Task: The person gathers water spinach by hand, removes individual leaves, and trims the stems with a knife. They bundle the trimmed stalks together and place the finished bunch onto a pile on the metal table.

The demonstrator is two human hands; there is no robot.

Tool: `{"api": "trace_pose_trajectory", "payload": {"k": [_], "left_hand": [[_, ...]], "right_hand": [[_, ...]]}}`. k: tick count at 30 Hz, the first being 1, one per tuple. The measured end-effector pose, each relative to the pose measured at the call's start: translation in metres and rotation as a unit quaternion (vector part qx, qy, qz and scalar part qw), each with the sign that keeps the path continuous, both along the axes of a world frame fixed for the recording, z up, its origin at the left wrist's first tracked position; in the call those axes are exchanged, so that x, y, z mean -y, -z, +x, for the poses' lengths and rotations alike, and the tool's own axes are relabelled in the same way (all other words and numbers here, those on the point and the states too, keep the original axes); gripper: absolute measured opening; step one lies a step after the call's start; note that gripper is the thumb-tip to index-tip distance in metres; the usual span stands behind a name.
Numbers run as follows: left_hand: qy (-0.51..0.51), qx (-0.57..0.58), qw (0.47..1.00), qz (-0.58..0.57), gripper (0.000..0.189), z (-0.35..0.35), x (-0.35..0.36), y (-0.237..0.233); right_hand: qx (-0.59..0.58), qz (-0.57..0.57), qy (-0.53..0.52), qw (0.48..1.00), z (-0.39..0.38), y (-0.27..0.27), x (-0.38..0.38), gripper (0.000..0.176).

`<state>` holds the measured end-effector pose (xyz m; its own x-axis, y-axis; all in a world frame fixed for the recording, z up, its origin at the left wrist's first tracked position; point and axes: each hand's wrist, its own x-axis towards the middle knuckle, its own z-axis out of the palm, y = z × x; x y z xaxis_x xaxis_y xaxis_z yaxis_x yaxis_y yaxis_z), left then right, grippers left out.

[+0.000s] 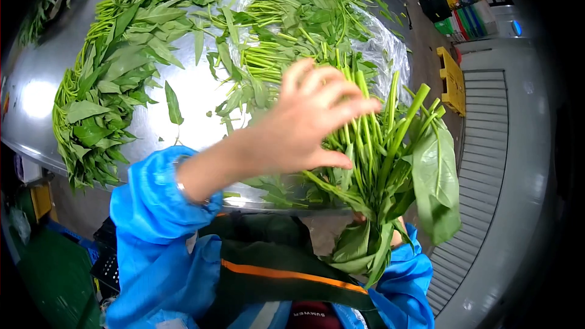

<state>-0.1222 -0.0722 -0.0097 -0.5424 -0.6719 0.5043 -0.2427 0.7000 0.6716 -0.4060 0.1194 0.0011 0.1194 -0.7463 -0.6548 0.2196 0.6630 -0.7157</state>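
Observation:
My right hand [399,236] is mostly hidden behind leaves, closed around a bunch of water spinach [390,164] held just past the table's near edge. The cut stems point up and away, and broad leaves hang down over the wrist. My left hand [320,106] hovers beside the stems, fingers spread and slightly blurred, with nothing visible in it. Beyond it, more water spinach [268,64] lies piled on the metal table [177,76], stems side by side.
A long row of leafy greens [100,103] curves along the table's left side. Clear plastic film [387,49] lies at the right edge. A yellow pallet-like object [451,82] and a slatted grey panel [484,164] stand to the right. Coloured folders [469,21] sit farther back.

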Motion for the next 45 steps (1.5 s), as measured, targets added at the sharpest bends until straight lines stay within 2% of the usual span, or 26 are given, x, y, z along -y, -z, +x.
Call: {"api": "trace_pose_trajectory", "payload": {"k": [1, 2, 4, 6, 7, 10, 11, 14, 15, 18, 21, 22, 23, 25, 26, 28, 30, 32, 33, 34, 35, 38, 41, 43, 44, 45], "left_hand": [[0.019, 0.014, 0.999, -0.028, 0.04, -0.001, 0.002, 0.0], [0.057, -0.061, 0.989, 0.124, 0.038, 0.004, 0.01, 0.002], [0.133, -0.202, 0.877, 0.416, 0.034, 0.024, 0.038, 0.013], [-0.046, -0.386, 0.822, 0.417, 0.031, 0.043, 0.059, 0.02], [-0.142, -0.333, 0.868, 0.341, 0.028, 0.049, 0.06, 0.019], [-0.025, -0.135, 0.99, 0.003, 0.047, 0.032, 0.034, 0.005], [0.042, -0.049, 0.996, 0.058, 0.056, 0.025, 0.016, -0.001], [0.068, -0.078, 0.994, 0.03, 0.029, 0.021, 0.023, 0.017], [0.053, -0.179, 0.963, 0.193, 0.016, 0.027, 0.026, 0.014], [-0.113, -0.348, 0.878, 0.308, 0.015, 0.05, 0.05, 0.014], [-0.148, -0.046, 0.988, 0.025, 0.027, 0.055, 0.045, 0.01], [-0.063, -0.013, 0.97, 0.235, 0.042, 0.044, 0.026, -0.003], [0.02, 0.046, 0.949, 0.313, 0.061, 0.033, 0.012, 0.008], [0.113, -0.051, 0.915, 0.384, 0.087, 0.007, -0.009, 0.022], [0.184, -0.168, 0.802, 0.542, 0.067, 0.004, -0.006, 0.027], [0.122, -0.287, 0.748, 0.586, 0.044, 0.018, 0.021, 0.034], [0.041, -0.452, 0.74, 0.496, 0.031, 0.053, 0.055, 0.056], [-0.177, -0.333, 0.866, 0.329, 0.049, 0.057, 0.058, 0.04], [-0.257, -0.146, 0.943, 0.154, 0.053, 0.053, 0.05, 0.035], [-0.172, -0.141, 0.968, 0.118, 0.061, 0.044, 0.036, 0.02], [-0.017, -0.172, 0.979, 0.106, 0.061, 0.033, 0.028, 0.014], [0.102, -0.082, 0.988, 0.085, 0.032, 0.011, 0.006, 0.006], [0.129, -0.146, 0.973, 0.125, 0.022, 0.022, 0.015, 0.003], [0.079, -0.213, 0.956, 0.188, 0.016, 0.048, 0.029, -0.003], [0.039, -0.271, 0.913, 0.301, 0.019, 0.068, 0.041, -0.004], [-0.054, -0.254, 0.927, 0.27, 0.02, 0.082, 0.052, -0.002]], "right_hand": [[0.006, 0.001, 0.001, 1.0, 0.0, -0.001, -0.002, 0.071], [0.01, 0.002, 0.004, 1.0, 0.001, 0.0, -0.002, 0.07], [0.022, 0.006, 0.013, 1.0, 0.001, 0.001, -0.004, 0.07], [0.027, 0.006, 0.016, 0.999, 0.001, 0.003, -0.002, 0.07], [0.029, 0.006, 0.017, 0.999, 0.001, 0.003, 0.0, 0.07], [0.03, 0.005, 0.014, 0.999, 0.003, 0.003, 0.005, 0.069], [0.032, 0.005, 0.013, 0.999, 0.003, 0.003, 0.007, 0.069], [0.031, 0.003, 0.009, 0.999, 0.003, 0.003, 0.009, 0.068], [0.03, 0.002, 0.007, 1.0, 0.003, 0.003, 0.009, 0.068], [0.029, 0.004, 0.007, 1.0, 0.003, 0.002, 0.01, 0.068], [0.029, 0.006, 0.007, 1.0, 0.003, 0.002, 0.012, 0.067], [0.029, 0.009, 0.005, 1.0, 0.003, 0.002, 0.012, 0.067], [0.029, 0.01, 0.005, 1.0, 0.003, 0.002, 0.013, 0.067], [0.03, 0.01, 0.002, 1.0, 0.003, 0.003, 0.012, 0.067], [0.03, 0.006, 0.0, 1.0, 0.003, 0.002, 0.015, 0.066], [0.03, 0.009, 0.006, 0.999, 0.002, 0.004, 0.012, 0.066], [0.03, 0.011, 0.009, 0.999, 0.002, 0.004, 0.012, 0.066], [0.03, 0.01, 0.007, 0.999, 0.002, 0.005, 0.014, 0.065], [0.031, 0.01, 0.006, 0.999, 0.002, 0.005, 0.014, 0.065], [0.032, 0.012, 0.006, 0.999, 0.002, 0.005, 0.014, 0.065], [0.034, 0.014, 0.006, 0.999, 0.002, 0.005, 0.014, 0.065], [0.036, 0.016, 0.005, 0.999, 0.001, 0.004, 0.012, 0.065], [0.038, 0.017, 0.01, 0.999, 0.0, 0.004, 0.011, 0.064], [0.04, 0.016, 0.013, 0.999, -0.001, 0.004, 0.011, 0.064], [0.041, 0.015, 0.013, 0.999, 0.0, 0.003, 0.012, 0.064], [0.042, 0.016, 0.013, 0.999, 0.0, 0.004, 0.013, 0.063]]}}
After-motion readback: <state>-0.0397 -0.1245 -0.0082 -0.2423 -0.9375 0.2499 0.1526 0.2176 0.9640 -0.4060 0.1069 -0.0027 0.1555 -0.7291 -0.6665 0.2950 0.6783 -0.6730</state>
